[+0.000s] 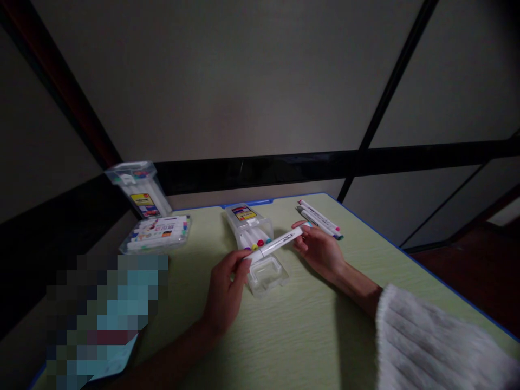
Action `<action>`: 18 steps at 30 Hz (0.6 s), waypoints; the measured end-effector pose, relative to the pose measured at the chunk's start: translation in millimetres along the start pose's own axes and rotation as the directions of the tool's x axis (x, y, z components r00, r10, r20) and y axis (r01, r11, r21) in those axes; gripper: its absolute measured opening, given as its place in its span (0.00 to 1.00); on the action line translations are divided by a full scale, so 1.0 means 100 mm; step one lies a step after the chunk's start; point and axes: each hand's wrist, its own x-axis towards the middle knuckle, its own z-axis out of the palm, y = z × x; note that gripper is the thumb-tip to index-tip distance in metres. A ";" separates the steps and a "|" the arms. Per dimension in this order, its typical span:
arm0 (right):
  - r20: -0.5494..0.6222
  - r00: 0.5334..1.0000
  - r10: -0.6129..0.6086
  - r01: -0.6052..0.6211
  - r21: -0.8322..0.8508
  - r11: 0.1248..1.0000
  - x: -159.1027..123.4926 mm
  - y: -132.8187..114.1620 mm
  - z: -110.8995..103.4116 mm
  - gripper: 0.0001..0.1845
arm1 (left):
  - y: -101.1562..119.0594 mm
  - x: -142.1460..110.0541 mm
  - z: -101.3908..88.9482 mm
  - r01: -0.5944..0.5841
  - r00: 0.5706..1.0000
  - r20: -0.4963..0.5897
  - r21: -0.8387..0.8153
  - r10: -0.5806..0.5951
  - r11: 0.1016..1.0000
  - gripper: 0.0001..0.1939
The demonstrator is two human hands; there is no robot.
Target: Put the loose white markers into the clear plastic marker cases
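A white marker (280, 242) is held slantwise between my two hands. Thumb and fingers of my left hand (227, 284) pinch its lower left end. The fingers of my right hand (319, 246) close around its upper right end, where a bit of light blue shows. Just behind the marker lies a clear plastic marker box (246, 218), its lid (270, 275) flipped open toward me. Inside are white markers with coloured ends, among them red, yellow, purple and teal. To the right of the box, several loose markers (319, 216) rest on the table beyond my right hand.
At the back left a clear marker box (142, 189) stands upright, with another filled box (158, 233) lying flat before it. A pixelated device with a light blue screen (125, 303) is at the left. The pale green table (292, 336) has a blue edge; a panelled wall rises behind.
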 end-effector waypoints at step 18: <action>0.037 0.999 -0.029 0.030 -0.049 0.998 0.01 0.01 0.01 0.08 | -0.07 -0.01 0.00 -0.094 0.996 0.001 0.010 0.094 0.995 0.08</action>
